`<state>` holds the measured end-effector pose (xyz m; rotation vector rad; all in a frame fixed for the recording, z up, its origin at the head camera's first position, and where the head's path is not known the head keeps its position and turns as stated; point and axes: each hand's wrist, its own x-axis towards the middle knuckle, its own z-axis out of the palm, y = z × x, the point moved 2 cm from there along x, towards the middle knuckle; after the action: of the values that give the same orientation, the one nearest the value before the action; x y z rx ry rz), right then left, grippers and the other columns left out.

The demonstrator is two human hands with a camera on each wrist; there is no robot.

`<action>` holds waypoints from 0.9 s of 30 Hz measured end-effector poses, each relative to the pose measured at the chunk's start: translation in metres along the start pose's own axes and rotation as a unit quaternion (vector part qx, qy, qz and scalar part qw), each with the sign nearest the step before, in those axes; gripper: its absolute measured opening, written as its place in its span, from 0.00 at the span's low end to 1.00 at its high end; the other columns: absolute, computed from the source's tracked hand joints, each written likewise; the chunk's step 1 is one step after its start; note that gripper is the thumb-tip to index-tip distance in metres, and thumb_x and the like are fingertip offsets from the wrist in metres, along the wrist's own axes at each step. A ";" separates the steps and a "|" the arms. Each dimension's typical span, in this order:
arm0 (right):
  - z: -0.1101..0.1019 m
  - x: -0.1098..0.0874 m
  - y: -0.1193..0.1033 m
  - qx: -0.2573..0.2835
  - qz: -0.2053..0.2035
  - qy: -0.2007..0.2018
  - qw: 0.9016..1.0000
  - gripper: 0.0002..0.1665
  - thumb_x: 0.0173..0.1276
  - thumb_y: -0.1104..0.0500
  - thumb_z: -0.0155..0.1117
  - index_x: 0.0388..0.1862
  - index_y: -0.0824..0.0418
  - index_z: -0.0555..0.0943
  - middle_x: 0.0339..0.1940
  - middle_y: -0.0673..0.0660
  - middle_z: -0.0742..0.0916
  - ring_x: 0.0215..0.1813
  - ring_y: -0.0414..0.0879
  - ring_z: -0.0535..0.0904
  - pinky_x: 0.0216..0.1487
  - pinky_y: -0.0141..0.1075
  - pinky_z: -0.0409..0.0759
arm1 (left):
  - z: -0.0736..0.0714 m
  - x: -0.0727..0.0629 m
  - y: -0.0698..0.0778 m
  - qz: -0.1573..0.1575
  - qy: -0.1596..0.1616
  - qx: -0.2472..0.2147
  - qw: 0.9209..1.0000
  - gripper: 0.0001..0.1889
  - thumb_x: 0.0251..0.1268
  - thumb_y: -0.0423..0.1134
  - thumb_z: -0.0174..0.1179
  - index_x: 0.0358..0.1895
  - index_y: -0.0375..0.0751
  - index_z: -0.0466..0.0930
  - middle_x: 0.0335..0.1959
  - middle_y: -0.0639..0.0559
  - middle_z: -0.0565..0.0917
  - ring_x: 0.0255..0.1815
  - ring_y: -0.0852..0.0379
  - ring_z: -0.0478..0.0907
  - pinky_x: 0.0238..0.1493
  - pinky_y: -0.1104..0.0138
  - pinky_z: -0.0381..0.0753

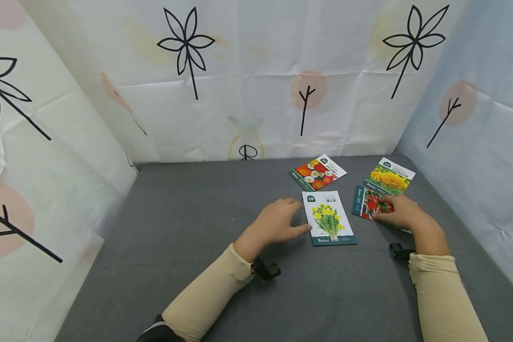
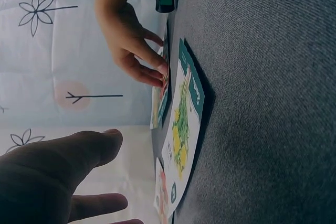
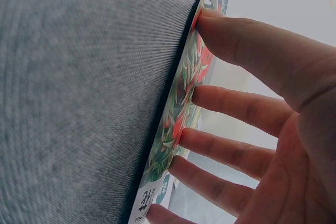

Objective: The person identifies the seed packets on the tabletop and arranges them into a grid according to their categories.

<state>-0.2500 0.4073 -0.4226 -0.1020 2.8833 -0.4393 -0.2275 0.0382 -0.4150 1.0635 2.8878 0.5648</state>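
Note:
A white seed packet with yellow flowers (image 1: pixel 328 218) lies flat on the grey tabletop. My left hand (image 1: pixel 278 221) is at its left edge, thumb and fingers spread apart; in the left wrist view the thumb (image 2: pixel 100 148) is short of the packet. To the right, my right hand (image 1: pixel 403 216) rests on a seed packet with red flowers (image 1: pixel 369 203). Its extended fingertips and thumb touch the printed face, as the right wrist view shows, and the hand hides the packet's right part. Just behind lies a packet with yellow-orange blooms (image 1: pixel 389 180), its lower edge meeting the red-flower one.
A packet with red, orange and white flowers (image 1: pixel 318 173) lies near the back, behind the white packet. Grey cloth (image 1: pixel 196 213) covers the table. Printed fabric walls (image 1: pixel 256 95) stand at the back and both sides.

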 end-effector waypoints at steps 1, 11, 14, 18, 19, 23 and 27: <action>0.000 0.000 0.000 -0.001 -0.001 0.001 1.000 0.41 0.70 0.47 0.72 0.65 0.80 0.74 0.56 0.82 0.79 0.50 0.69 0.76 0.54 0.68 0.77 | 0.001 0.001 0.000 0.001 0.000 0.001 1.000 0.33 0.74 0.61 0.64 0.72 0.43 0.79 0.69 0.48 0.83 0.67 0.51 0.82 0.65 0.56 0.84; 0.003 0.002 0.001 -0.001 0.007 -0.005 1.000 0.43 0.71 0.45 0.72 0.67 0.80 0.73 0.60 0.84 0.76 0.54 0.72 0.75 0.57 0.70 0.76 | 0.012 0.007 0.005 0.015 0.006 0.014 1.000 0.33 0.74 0.62 0.63 0.72 0.43 0.80 0.69 0.48 0.83 0.64 0.51 0.83 0.63 0.57 0.85; 0.003 0.002 0.000 0.002 0.004 -0.003 1.000 0.43 0.70 0.45 0.72 0.67 0.79 0.74 0.60 0.84 0.76 0.54 0.71 0.75 0.57 0.69 0.76 | 0.013 0.009 0.007 0.013 0.012 0.021 1.000 0.33 0.74 0.62 0.63 0.71 0.44 0.80 0.68 0.49 0.84 0.63 0.51 0.83 0.62 0.56 0.85; 0.003 0.002 0.001 0.006 0.001 0.001 1.000 0.42 0.70 0.46 0.72 0.66 0.80 0.74 0.60 0.84 0.75 0.53 0.71 0.73 0.55 0.67 0.77 | 0.015 0.011 0.010 0.015 0.014 0.022 1.000 0.32 0.74 0.61 0.64 0.71 0.44 0.80 0.67 0.48 0.84 0.63 0.50 0.83 0.62 0.56 0.84; 0.003 0.002 0.001 0.006 0.000 0.001 1.000 0.42 0.70 0.47 0.72 0.66 0.80 0.74 0.60 0.84 0.75 0.53 0.71 0.73 0.55 0.67 0.76 | 0.015 0.012 0.011 0.016 0.014 0.024 0.999 0.32 0.74 0.61 0.64 0.71 0.44 0.80 0.66 0.48 0.84 0.63 0.50 0.83 0.62 0.55 0.84; 0.002 0.001 0.001 0.006 0.005 0.000 1.000 0.42 0.71 0.47 0.72 0.67 0.80 0.73 0.61 0.85 0.75 0.54 0.71 0.73 0.55 0.67 0.76 | 0.018 0.015 0.014 0.018 0.011 0.029 0.999 0.32 0.73 0.61 0.64 0.71 0.44 0.80 0.66 0.49 0.85 0.63 0.51 0.83 0.63 0.55 0.84; 0.000 0.000 0.001 0.006 0.006 -0.001 1.000 0.42 0.71 0.47 0.72 0.67 0.80 0.73 0.60 0.85 0.74 0.53 0.71 0.73 0.53 0.66 0.76 | 0.020 0.018 0.016 0.019 0.013 0.031 0.999 0.33 0.73 0.61 0.64 0.71 0.44 0.80 0.66 0.49 0.85 0.63 0.51 0.83 0.63 0.55 0.83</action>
<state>-0.2499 0.4080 -0.4231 -0.0840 2.8769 -0.4544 -0.2283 0.0672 -0.4259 1.1293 2.9307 0.4982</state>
